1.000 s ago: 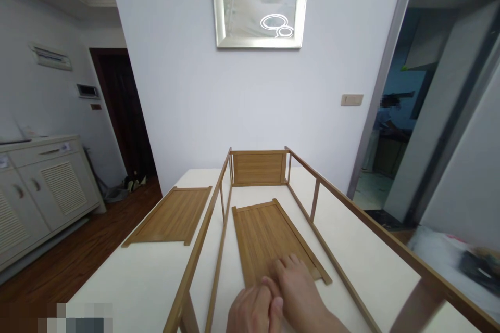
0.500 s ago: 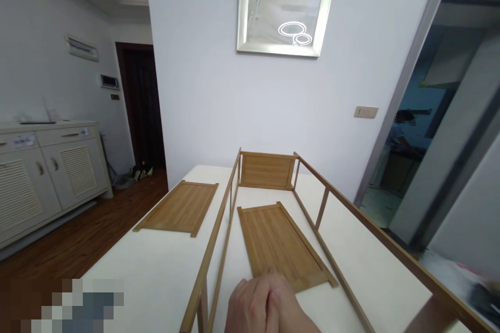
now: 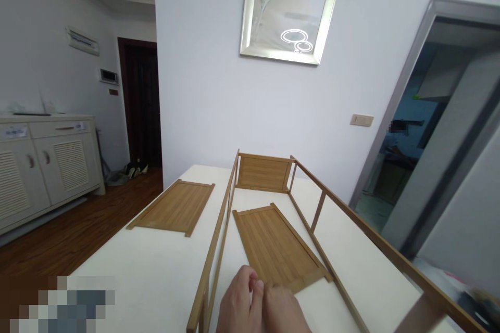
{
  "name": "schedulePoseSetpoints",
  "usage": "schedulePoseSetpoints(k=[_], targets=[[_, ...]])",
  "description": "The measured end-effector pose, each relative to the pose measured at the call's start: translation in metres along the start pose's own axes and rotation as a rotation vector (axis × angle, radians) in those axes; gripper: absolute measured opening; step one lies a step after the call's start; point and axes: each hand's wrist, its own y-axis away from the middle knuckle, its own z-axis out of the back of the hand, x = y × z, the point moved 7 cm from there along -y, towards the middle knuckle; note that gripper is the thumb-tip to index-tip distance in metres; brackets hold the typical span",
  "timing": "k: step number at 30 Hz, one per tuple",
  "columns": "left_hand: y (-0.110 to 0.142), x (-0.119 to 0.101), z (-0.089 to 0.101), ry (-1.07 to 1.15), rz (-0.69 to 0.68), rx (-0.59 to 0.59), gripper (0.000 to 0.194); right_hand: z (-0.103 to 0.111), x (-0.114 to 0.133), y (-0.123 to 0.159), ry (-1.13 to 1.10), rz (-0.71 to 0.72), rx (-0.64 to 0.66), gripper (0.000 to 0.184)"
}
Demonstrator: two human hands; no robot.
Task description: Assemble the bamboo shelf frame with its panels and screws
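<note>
My left hand [image 3: 239,302] and my right hand [image 3: 284,308] are side by side at the bottom middle, inside a long wooden frame [image 3: 345,214]. Curled fingers and a bent thumb show on the left one. The right is closed like a fist against it. Anything held between them is hidden or too small to make out. Just beyond, a slatted wooden panel [image 3: 278,243] lies flat on the white table [image 3: 156,270] between the frame's two sides. A second wooden panel [image 3: 264,173] stands upright at the frame's far end.
Left of the frame, another wooden panel [image 3: 174,207] lies flat on the table. A white wall with a framed picture [image 3: 291,15] rises behind. A cabinet [image 3: 58,151] stands at the left. Through the doorway at right, a person [image 3: 394,138] is partly visible.
My hands have drawn slightly apart from their overlapping clasp, and the left thumb now shows more clearly. The camera view has tilted a little. The panels and frame lie as before.
</note>
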Motion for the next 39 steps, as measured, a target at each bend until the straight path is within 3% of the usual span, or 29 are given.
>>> schedulePoseSetpoints(k=[4,8,13,21,28,33,39], targets=[[0.0,0.009,-0.002,0.012,0.004,-0.017,0.016,0.01,0.0,0.007,0.097,-0.054,-0.025,0.03],[-0.001,0.013,-0.003,0.027,0.011,-0.064,0.022,0.057,-0.004,0.02,0.172,-0.059,-0.324,0.016],[0.002,0.009,-0.001,0.022,0.06,-0.114,0.028,0.115,-0.023,0.034,0.293,-0.034,-0.676,0.014],[0.007,0.005,-0.006,0.048,0.045,-0.102,0.028,0.158,-0.076,0.041,0.187,-0.18,-0.934,0.025],[0.006,0.009,-0.008,0.114,0.047,-0.17,0.031,0.184,-0.104,0.035,-0.183,-0.248,-0.929,0.035],[0.005,0.015,-0.012,0.139,0.047,-0.171,0.031,0.178,-0.123,0.029,-0.388,-0.309,-0.892,0.04],[0.006,0.012,-0.015,0.143,0.032,-0.15,0.031,0.164,-0.126,0.032,-0.62,-0.319,-0.858,0.037]])
